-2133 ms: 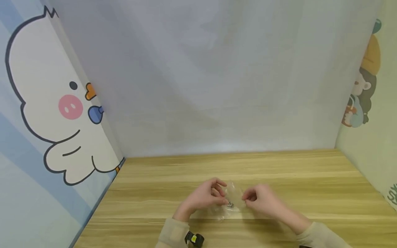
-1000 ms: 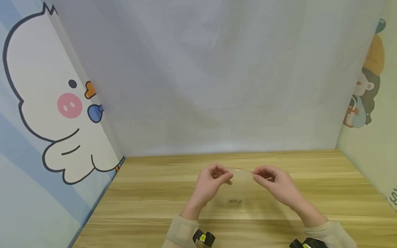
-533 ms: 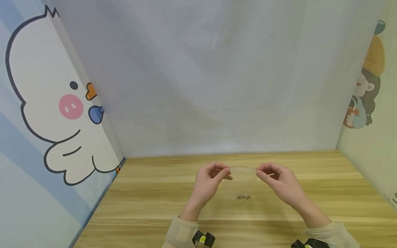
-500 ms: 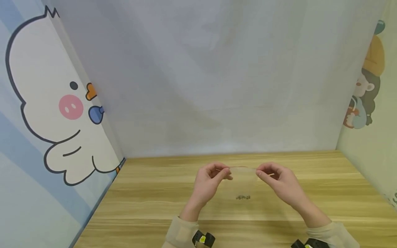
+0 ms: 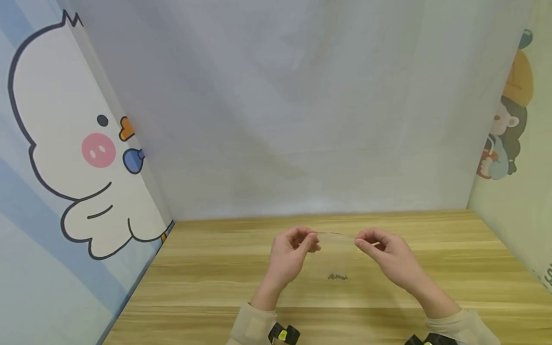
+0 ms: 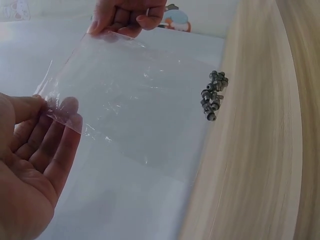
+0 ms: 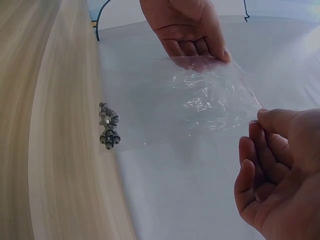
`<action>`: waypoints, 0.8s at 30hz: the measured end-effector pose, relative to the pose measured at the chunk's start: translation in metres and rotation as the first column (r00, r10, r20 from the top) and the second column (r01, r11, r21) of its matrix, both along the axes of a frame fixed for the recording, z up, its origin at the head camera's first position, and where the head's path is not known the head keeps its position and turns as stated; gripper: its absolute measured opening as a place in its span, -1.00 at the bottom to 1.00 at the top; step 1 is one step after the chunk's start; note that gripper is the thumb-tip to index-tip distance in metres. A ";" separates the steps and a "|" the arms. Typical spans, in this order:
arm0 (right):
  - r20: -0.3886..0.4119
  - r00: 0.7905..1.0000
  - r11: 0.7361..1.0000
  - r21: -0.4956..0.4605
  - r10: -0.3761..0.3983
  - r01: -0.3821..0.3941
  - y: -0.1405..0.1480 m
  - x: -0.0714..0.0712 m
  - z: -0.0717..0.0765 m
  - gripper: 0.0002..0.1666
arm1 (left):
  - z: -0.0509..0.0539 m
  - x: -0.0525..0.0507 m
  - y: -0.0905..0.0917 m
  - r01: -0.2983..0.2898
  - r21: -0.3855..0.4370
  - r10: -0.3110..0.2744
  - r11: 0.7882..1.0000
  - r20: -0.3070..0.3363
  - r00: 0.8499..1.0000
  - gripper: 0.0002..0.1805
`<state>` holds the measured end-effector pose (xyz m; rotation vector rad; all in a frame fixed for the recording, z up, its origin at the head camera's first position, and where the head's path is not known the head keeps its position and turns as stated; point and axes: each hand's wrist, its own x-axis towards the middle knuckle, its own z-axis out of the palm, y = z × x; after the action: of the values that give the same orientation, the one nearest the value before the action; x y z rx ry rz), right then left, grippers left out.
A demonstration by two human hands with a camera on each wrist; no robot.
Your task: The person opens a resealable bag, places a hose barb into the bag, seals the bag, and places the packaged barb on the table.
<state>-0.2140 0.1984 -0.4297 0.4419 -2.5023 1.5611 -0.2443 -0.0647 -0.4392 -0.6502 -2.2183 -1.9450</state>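
A clear plastic bag (image 5: pixel 334 254) with a thin reddish line along its top edge hangs between my two hands. My left hand (image 5: pixel 288 256) pinches one top corner between thumb and fingers. At the opposite corner, my right hand (image 5: pixel 390 256) pinches the edge the same way. Several small dark metal screws (image 6: pixel 213 95) lie gathered along the bag's bottom; their exact type is hard to make out. In the right wrist view the clear film (image 7: pixel 200 100) is stretched flat between the hands. Whether the bag's mouth is parted cannot be seen.
The wood-grain table (image 5: pixel 207 268) lies under both hands. A pale grey curtain-like backdrop (image 5: pixel 280 120) rises behind it, with printed cartoon panels at the left (image 5: pixel 56 120) and right (image 5: pixel 504 143). Dark straps (image 5: pixel 284 333) sit at the wrists.
Two seconds ago the bag was crumpled low near the table; the hands have since lifted and spread it by its top corners. Over the last half second it has hardly moved.
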 end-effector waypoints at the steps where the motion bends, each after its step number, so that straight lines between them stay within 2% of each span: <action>1: -0.001 1.000 1.000 -0.002 0.001 -0.001 0.000 0.000 0.000 -0.79 | 0.000 0.000 0.000 0.004 0.004 -0.004 1.000 0.006 1.000 -0.80; 4: 0.000 1.000 1.000 -0.010 0.006 -0.006 -0.001 0.002 0.002 -0.78 | -0.001 0.000 0.001 0.020 0.013 -0.021 1.000 0.023 1.000 -0.78; 7: 0.002 1.000 1.000 -0.017 0.010 -0.010 -0.002 0.003 0.003 -0.78 | -0.001 0.001 0.002 0.028 0.006 -0.028 1.000 0.013 1.000 -0.78; 13: -0.002 1.000 0.999 -0.039 -0.004 0.004 -0.004 0.003 0.001 -0.76 | 0.000 0.003 0.004 -0.001 -0.011 0.001 1.000 -0.032 0.999 -0.80; 18: -0.034 0.999 0.999 -0.022 -0.025 0.024 -0.007 0.002 -0.003 -0.76 | 0.003 0.005 0.006 -0.022 -0.026 0.020 0.999 -0.053 0.998 -0.75; 24: -0.101 0.994 0.999 0.001 -0.053 0.053 -0.010 0.006 0.001 -0.88 | 0.005 0.006 0.008 0.027 -0.015 -0.027 1.000 -0.052 0.998 -0.77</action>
<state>-0.2080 0.1883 -0.4286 0.4393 -2.4215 1.4771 -0.2385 -0.0569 -0.4346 -0.7276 -2.2057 -1.9044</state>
